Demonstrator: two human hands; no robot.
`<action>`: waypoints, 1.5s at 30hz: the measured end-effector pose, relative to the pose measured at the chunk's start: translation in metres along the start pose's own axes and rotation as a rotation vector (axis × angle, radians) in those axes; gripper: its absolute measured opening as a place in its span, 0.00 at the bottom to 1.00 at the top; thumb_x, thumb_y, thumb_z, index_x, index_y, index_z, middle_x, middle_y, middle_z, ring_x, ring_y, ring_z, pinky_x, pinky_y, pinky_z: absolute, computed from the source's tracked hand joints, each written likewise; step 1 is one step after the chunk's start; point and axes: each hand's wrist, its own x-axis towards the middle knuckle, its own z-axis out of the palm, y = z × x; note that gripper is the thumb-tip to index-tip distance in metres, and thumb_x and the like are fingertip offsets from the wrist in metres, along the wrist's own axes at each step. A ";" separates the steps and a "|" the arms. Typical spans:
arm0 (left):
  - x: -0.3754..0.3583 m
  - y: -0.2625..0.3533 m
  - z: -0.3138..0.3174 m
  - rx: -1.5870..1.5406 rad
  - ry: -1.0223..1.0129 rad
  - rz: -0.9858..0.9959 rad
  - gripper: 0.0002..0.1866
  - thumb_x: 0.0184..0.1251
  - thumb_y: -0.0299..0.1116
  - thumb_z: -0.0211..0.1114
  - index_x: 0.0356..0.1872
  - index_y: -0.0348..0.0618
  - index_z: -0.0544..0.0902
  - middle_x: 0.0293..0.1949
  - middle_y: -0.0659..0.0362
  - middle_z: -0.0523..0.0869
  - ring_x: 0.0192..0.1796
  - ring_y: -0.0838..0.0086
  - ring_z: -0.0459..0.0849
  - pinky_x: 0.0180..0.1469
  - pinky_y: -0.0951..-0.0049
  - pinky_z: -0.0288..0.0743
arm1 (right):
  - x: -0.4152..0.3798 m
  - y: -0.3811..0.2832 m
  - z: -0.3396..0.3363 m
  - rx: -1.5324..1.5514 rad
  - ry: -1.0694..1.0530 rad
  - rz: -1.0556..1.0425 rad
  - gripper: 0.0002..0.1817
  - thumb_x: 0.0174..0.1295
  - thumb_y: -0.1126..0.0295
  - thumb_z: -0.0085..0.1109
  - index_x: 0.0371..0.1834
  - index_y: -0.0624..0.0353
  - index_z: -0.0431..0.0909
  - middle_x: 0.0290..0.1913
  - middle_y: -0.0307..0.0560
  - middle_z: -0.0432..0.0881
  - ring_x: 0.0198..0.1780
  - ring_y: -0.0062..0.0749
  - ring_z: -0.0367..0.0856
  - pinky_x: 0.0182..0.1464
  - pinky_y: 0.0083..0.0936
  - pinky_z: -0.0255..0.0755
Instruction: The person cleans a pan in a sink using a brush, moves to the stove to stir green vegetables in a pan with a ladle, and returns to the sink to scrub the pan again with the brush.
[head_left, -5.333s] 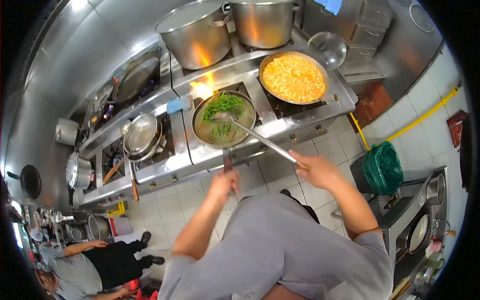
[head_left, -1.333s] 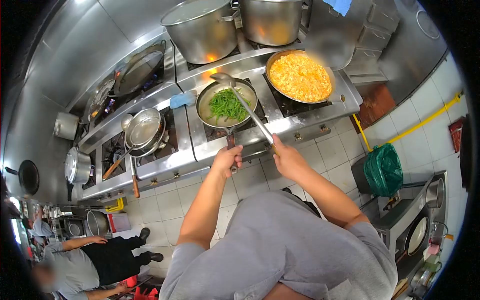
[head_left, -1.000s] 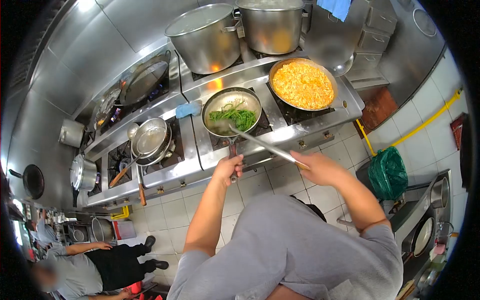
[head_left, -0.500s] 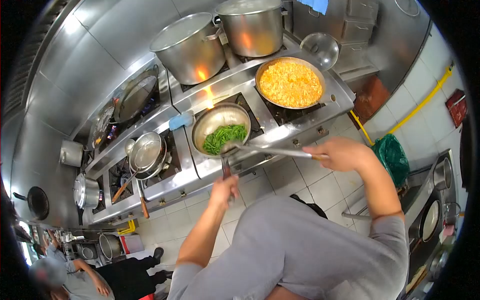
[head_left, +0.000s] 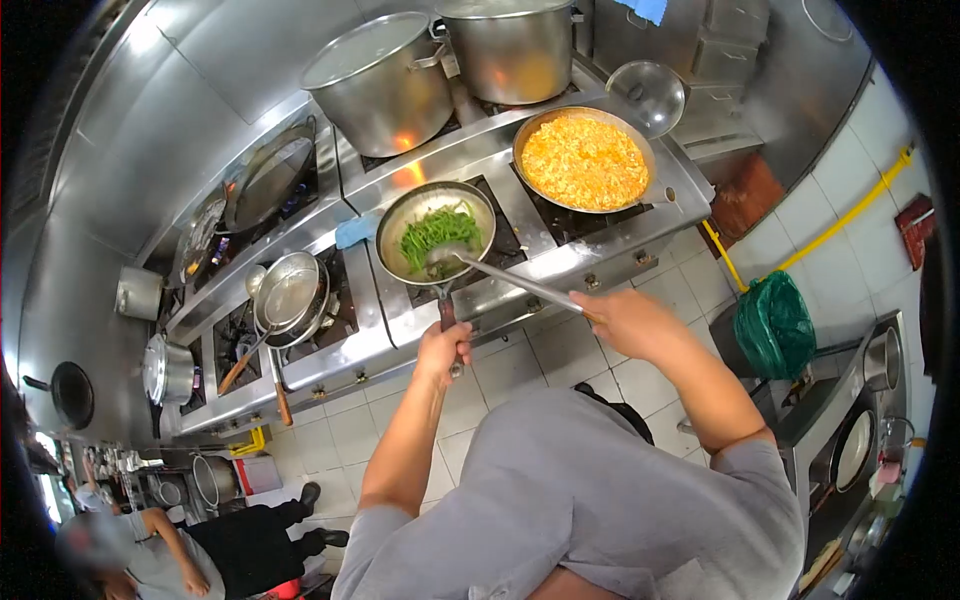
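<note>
My left hand point(head_left: 443, 352) is wrapped round the dark handle of a frying pan point(head_left: 397, 215) over the front burner. Chopped green vegetables point(head_left: 440, 230) lie in the pan. A long-handled ladle point(head_left: 520, 283) is gripped in my right hand point(head_left: 628, 322), and its bowl rests among the greens at the pan's near side. To the right of this pan, a wide pan point(head_left: 650, 165) holds an orange and white, scrambled-looking food point(head_left: 585, 160). A blue cloth point(head_left: 357, 231) lies just left of the frying pan.
Two large stockpots point(head_left: 385, 95) stand behind. Left are stacked pans with a strainer point(head_left: 290, 295), their handles jutting over the stove edge. A metal bowl point(head_left: 647, 98) sits at the far right corner. A green-bagged bin point(head_left: 775, 325) stands right; another person point(head_left: 180, 550) is at lower left.
The ladle's bowl has moved from the pan's near rim in among the greens, and my right hand has shifted left. The greens have moved up and left; the tall flame behind the pan has shrunk.
</note>
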 end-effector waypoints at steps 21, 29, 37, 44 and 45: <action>0.008 -0.005 0.003 -0.123 0.015 -0.077 0.10 0.71 0.30 0.67 0.36 0.42 0.73 0.27 0.64 0.73 0.21 0.80 0.71 0.21 0.71 0.70 | 0.050 -0.040 0.093 0.238 0.070 0.146 0.39 0.71 0.64 0.56 0.84 0.49 0.50 0.44 0.63 0.86 0.38 0.52 0.85 0.43 0.43 0.78; 0.011 -0.001 -0.013 -0.111 -0.002 -0.082 0.10 0.69 0.31 0.67 0.34 0.41 0.74 0.26 0.63 0.75 0.21 0.78 0.73 0.20 0.69 0.72 | 0.074 -0.044 0.093 0.285 0.182 0.030 0.38 0.69 0.61 0.58 0.80 0.61 0.56 0.47 0.69 0.86 0.49 0.65 0.84 0.54 0.48 0.77; 0.011 0.018 -0.056 0.004 -0.096 -0.150 0.09 0.72 0.29 0.66 0.36 0.45 0.73 0.25 0.65 0.73 0.21 0.81 0.71 0.19 0.74 0.68 | 0.119 -0.043 0.104 0.021 0.115 0.031 0.36 0.69 0.66 0.55 0.82 0.43 0.58 0.50 0.67 0.84 0.50 0.65 0.84 0.56 0.51 0.76; 0.047 0.003 -0.066 -0.114 -0.181 -0.130 0.11 0.71 0.30 0.67 0.35 0.46 0.71 0.24 0.65 0.73 0.20 0.81 0.70 0.19 0.74 0.68 | 0.119 -0.029 0.097 -0.565 0.283 0.112 0.37 0.67 0.72 0.52 0.78 0.22 0.64 0.50 0.49 0.82 0.48 0.44 0.86 0.47 0.43 0.77; 0.044 0.002 -0.061 -0.133 -0.190 -0.124 0.11 0.71 0.31 0.67 0.35 0.45 0.71 0.25 0.65 0.74 0.20 0.80 0.71 0.19 0.73 0.69 | 0.119 -0.042 0.099 -0.541 0.274 0.149 0.37 0.67 0.70 0.54 0.79 0.23 0.63 0.51 0.48 0.81 0.50 0.45 0.86 0.49 0.44 0.77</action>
